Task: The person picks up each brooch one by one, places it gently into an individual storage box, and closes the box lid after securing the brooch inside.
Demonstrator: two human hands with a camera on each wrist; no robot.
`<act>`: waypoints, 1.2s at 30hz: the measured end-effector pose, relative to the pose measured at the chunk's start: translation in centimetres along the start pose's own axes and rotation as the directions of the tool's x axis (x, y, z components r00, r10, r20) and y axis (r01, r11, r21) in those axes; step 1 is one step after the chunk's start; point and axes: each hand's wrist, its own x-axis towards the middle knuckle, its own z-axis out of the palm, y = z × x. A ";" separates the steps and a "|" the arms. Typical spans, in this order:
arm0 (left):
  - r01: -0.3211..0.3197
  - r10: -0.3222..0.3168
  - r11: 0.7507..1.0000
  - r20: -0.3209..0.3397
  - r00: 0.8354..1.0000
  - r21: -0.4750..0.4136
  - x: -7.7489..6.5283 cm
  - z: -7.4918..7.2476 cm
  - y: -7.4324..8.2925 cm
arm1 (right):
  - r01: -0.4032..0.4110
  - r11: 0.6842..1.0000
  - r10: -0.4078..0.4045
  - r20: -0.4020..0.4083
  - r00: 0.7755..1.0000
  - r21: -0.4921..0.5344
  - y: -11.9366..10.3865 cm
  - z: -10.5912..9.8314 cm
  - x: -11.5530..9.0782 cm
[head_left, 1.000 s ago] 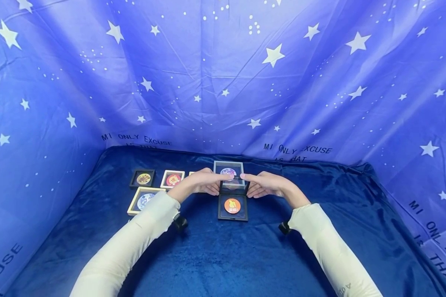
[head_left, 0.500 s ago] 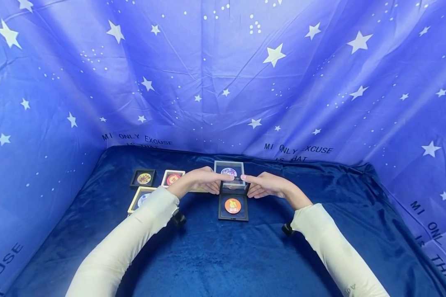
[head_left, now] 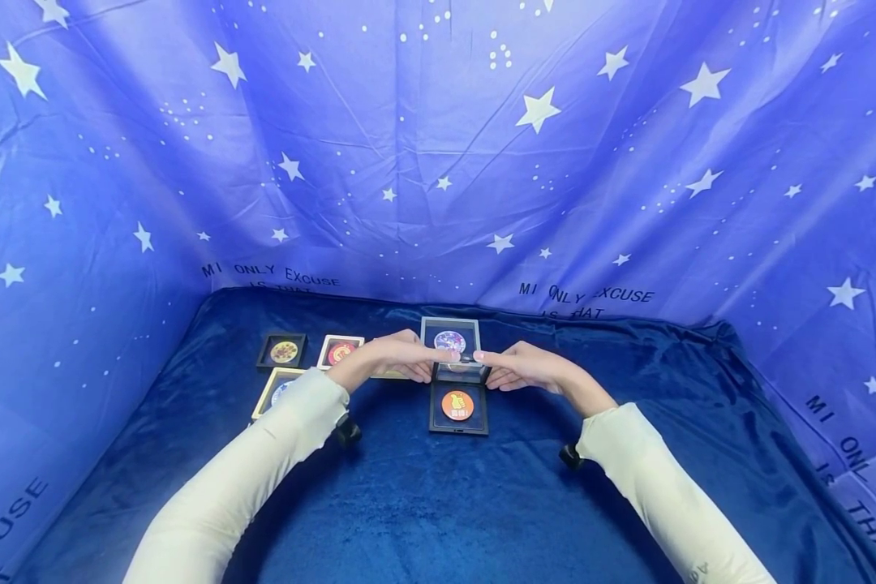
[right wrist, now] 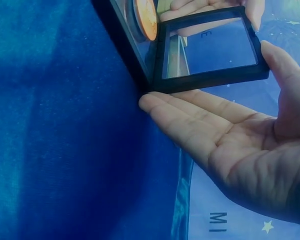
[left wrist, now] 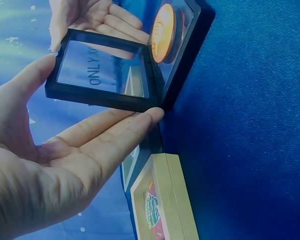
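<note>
A black hinged display case (head_left: 458, 422) lies with its base flat and its clear-windowed lid (left wrist: 105, 65) raised at an angle. An orange round badge (head_left: 457, 405) with a yellow thumbs-up picture sits in the base. My left hand (head_left: 401, 355) is at the lid's left side, thumb on the free edge, straight fingers beside the hinge. On the other side my right hand (head_left: 529, 365) mirrors it: thumb (right wrist: 280, 60) against the lid's free edge, straight fingers (right wrist: 190, 120) low by the hinge.
Behind the lid stands a grey-framed case (head_left: 427, 328) with a purple badge. To the left are a black case (head_left: 263, 357), a white case (head_left: 323, 351) and a cream case (head_left: 263, 397), the last partly behind my left sleeve. Another cream case (left wrist: 182, 200) lies near my left hand.
Both thumbs have come slightly down and nearer, and the lid's free edge has tipped toward the base. More of the purple badge shows. The base and orange badge look unmoved.
</note>
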 end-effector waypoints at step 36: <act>-0.244 0.311 0.813 -0.040 0.950 0.528 -1.8 2.5 -1.1 | 0.223 0.883 -0.298 -0.125 0.947 -0.412 1.8 2.2 -1.4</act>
